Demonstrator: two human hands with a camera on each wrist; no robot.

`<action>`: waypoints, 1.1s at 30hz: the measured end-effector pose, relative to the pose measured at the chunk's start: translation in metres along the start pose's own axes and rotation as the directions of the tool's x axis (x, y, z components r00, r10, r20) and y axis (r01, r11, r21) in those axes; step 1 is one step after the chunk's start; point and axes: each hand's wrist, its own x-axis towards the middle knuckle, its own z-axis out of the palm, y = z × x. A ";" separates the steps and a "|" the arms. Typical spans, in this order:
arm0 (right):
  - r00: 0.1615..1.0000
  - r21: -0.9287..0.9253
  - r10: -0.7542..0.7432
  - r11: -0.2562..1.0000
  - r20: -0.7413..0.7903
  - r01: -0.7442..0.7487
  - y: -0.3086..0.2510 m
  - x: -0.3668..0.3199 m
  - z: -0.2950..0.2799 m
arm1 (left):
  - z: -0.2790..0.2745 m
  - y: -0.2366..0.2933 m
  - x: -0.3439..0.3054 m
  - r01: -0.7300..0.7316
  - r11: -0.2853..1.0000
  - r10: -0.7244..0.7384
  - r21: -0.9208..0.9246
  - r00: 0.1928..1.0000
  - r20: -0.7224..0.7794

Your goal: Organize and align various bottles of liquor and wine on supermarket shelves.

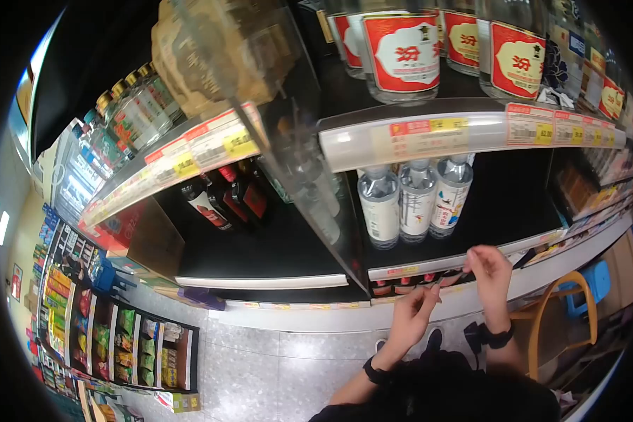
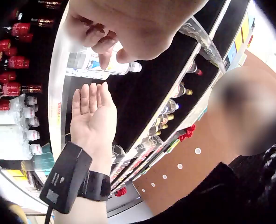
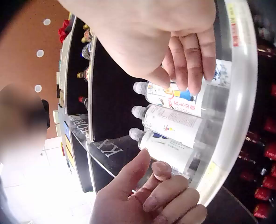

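My left hand (image 1: 415, 313) is held in front of the shelf's lower front edge, its fingers loosely curled and nothing visible in them. Beside it, a little higher, my right hand (image 1: 492, 274) shows an upturned palm (image 2: 95, 119) with straight fingers and nothing on it in the left wrist view. The two hands are apart. Behind them on the black shelf stand three clear bottles with white labels: one plain (image 1: 381, 211), a middle one with thin dark stalks (image 1: 417, 204), and one with a colourful figure (image 1: 451, 197). Neither hand grips a bottle.
Above, large bottles with red labels (image 1: 402, 56) stand on a shelf with price tags (image 1: 531, 125). A clear divider (image 1: 288, 169) separates dark bottles (image 1: 243, 193) at left. Red-capped bottles (image 2: 19, 63) fill the lower shelf. A wooden chair (image 1: 587, 302) stands at right.
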 end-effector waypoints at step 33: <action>0.865 0.010 0.119 0.990 0.488 -0.142 -0.011 -0.126 0.086 | -0.084 -0.020 -0.086 0.128 0.981 -0.092 0.148 0.969 -0.229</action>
